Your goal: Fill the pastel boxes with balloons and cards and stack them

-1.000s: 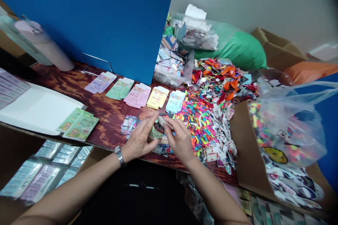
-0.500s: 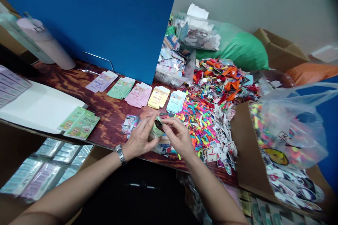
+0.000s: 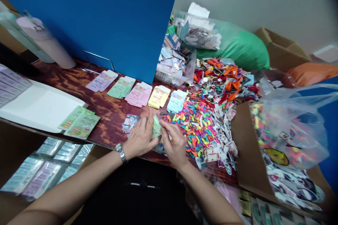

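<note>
Cluttered wooden table (image 3: 105,110), small pale green packet (image 3: 156,127), flat, pinched between both hands (image 3: 158,137).

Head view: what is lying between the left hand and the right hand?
A small green packet lies between the left hand and the right hand, held by fingers of both, over the wooden table. The head view shows it.

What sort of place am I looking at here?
Probably a small hand-packing or craft workbench. Stacks of flat pastel cartons lie in a row on the wooden table, a heap of bright coloured bits and stickers spreads beside them, and the left hand and right hand pinch a small green carton.
</note>
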`<control>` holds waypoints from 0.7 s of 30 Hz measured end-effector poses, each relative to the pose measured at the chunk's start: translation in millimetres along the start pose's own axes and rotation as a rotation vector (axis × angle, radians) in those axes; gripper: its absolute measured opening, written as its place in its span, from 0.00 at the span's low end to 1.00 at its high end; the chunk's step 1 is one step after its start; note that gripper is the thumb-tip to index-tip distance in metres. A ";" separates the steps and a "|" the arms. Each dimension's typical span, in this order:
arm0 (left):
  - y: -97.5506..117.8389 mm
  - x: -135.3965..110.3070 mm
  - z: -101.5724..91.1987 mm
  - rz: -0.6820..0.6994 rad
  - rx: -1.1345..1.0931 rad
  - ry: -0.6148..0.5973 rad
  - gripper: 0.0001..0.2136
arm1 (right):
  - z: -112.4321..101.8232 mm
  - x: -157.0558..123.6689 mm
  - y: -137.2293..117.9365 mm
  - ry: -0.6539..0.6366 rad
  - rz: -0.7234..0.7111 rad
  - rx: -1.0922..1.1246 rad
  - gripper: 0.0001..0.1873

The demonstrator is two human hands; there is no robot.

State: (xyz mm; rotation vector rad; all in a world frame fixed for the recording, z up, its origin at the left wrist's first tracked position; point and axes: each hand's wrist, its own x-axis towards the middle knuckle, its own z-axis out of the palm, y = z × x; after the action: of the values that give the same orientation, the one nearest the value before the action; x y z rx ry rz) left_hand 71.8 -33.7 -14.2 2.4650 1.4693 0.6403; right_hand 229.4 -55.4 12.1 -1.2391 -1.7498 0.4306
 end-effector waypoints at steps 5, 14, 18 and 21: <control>-1.0 -0.6 -2.0 -0.016 0.059 -0.033 0.46 | 22.7 -17.7 6.5 0.084 -0.057 -0.041 0.24; -49.0 -41.3 -46.4 -0.186 0.290 -0.032 0.43 | 35.0 -9.1 11.1 -0.183 -0.138 0.052 0.28; -86.8 -69.4 -66.2 -0.343 0.584 -0.003 0.38 | 43.2 0.2 11.1 -0.196 -0.183 0.063 0.24; -103.1 -77.7 -67.7 -0.371 0.660 -0.002 0.35 | 45.6 2.1 10.0 -0.223 -0.243 0.085 0.26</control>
State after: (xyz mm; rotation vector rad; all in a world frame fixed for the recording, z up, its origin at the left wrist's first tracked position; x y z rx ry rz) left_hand -72.5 -54.8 -14.1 2.4731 2.3520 0.0760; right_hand 197.0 -39.4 -17.6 -0.9322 -2.0213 0.5089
